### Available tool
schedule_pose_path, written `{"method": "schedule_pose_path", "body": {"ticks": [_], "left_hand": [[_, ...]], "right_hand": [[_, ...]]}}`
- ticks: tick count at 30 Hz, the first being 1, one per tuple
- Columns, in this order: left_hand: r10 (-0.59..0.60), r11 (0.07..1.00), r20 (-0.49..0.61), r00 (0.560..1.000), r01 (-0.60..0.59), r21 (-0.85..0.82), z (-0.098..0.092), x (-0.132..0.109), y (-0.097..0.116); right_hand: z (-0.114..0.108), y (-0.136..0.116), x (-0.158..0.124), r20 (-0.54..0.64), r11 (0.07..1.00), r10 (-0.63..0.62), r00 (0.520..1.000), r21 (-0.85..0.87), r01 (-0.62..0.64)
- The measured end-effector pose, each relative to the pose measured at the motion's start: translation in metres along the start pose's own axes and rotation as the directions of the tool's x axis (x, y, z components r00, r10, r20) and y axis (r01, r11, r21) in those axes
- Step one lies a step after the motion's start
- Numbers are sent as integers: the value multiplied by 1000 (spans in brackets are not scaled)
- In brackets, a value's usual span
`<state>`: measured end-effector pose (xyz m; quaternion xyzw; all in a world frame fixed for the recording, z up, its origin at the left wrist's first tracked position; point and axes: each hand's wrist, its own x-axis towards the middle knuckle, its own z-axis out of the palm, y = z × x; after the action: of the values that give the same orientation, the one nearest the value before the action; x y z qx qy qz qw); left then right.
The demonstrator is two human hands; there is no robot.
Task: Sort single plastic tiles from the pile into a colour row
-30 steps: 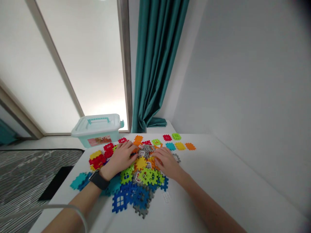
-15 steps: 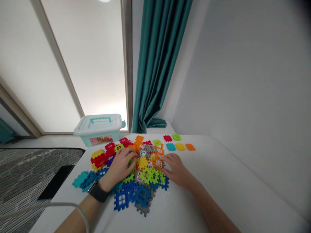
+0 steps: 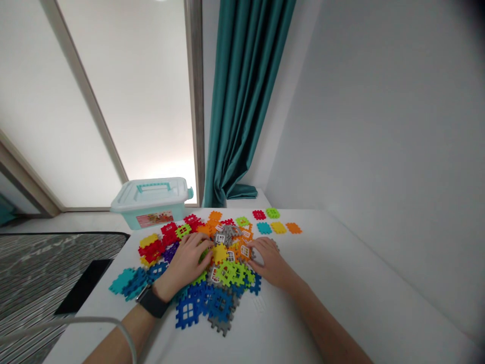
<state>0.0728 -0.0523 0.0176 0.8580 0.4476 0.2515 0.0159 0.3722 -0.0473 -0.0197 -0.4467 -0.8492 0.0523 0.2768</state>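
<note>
A heap of colourful plastic waffle-block tiles (image 3: 222, 265) covers the middle of the white table (image 3: 341, 283), with red, yellow, green, blue, orange and grey pieces, some with white window inserts. My left hand (image 3: 184, 264) lies on the heap's left part, fingers curved over the tiles. No lifted piece shows in it. My right hand (image 3: 271, 263) rests at the heap's right edge, fingers spread, touching an orange tile (image 3: 245, 251). Beyond the heap, several small tiles (image 3: 276, 222) lie in loose rows.
A lidded pale turquoise plastic box (image 3: 149, 210) stands past the table's far left corner. A black tablet or phone (image 3: 84, 285) lies at the left, beyond the table edge, on a striped grey surface (image 3: 36, 268). A white cable (image 3: 76, 321) crosses near my left forearm.
Both hands have drawn apart and back from the heap's centre, the right hand now at its right edge. The view has shifted slightly. The tiles look much the same.
</note>
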Motion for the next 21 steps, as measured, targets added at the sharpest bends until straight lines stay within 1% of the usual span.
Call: {"method": "schedule_pose_path", "body": {"ticks": [4,6,8,10,12,14,18,21], "left_hand": [[-4,998,-19,1000,3,-65,1,0,3],[-26,987,-61,998,16,-157,2,1,6],[-71,954,-110,991,36,-297,3,2,9],[-144,889,-131,981,69,-454,2,4,10],[-232,795,-113,966,121,-594,1,5,11],[-316,692,-81,945,171,-701,-1,7,9],[-426,516,-32,904,214,-830,-3,8,5],[-451,432,3,892,221,-874,-3,9,5]], "right_hand": [[0,-7,4,-142,1000,-30,989,2,31],[0,-16,9,-212,998,-63,975,-8,63],[0,-29,15,-250,994,-111,962,-16,111],[1,-44,24,-268,987,-158,950,-21,158],[2,-58,34,-293,983,-181,939,-25,182],[4,-70,44,-310,982,-188,932,-26,190],[8,-85,61,-331,984,-180,926,-53,173],[14,-87,66,-346,987,-159,925,-54,150]]}}
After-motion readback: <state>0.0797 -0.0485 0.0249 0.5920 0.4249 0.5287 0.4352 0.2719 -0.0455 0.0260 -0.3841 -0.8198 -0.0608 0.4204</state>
